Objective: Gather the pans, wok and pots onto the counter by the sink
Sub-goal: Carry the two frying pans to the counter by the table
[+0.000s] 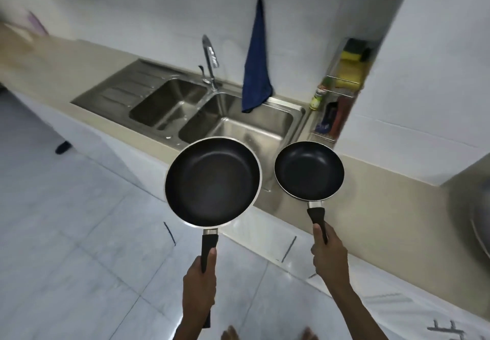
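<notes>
My left hand (199, 284) grips the black handle of a large black frying pan (213, 181), held level in the air in front of the counter's edge. A smaller black frying pan (309, 170) hangs over the beige counter (371, 193) just right of the sink, with my right hand (329, 254) closed on its handle. Both pans are empty. The double steel sink (233, 124) lies just beyond them. A large metal vessel (474, 215), blurred, shows at the right edge on the counter.
A tap (210, 61) stands behind the sink, and a blue towel (256, 66) hangs from the wall above it. A wire rack (336, 95) with sponges and bottles sits in the corner by a white pillar. A draining board (119, 87) and more counter extend left. Tiled floor lies below.
</notes>
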`<state>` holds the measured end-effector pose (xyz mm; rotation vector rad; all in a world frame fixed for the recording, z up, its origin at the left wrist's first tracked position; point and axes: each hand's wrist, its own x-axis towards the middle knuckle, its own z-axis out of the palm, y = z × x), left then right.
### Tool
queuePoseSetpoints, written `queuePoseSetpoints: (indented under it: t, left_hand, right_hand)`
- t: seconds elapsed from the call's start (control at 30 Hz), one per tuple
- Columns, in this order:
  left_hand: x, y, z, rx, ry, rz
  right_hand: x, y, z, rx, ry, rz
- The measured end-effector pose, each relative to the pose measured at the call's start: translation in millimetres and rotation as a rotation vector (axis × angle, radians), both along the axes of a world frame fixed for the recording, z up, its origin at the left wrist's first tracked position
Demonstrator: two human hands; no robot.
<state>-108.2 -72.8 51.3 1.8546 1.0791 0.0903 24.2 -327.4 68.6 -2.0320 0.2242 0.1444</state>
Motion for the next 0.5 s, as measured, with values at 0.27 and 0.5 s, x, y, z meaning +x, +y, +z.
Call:
queuePoseSetpoints:
  t: [0.27, 0.5]
  left_hand:
    - [-64.4, 165.3, 22.1, 0.061, -0.043, 0.169]
    - [-77.2, 288.2, 38.4, 0.073, -0.119, 0.333]
  right_hand:
    - [-7.0, 185.9, 22.3, 0.102, -0.047, 0.193]
    - [9.0, 348.3, 46.1, 0.128, -0.083, 0.406]
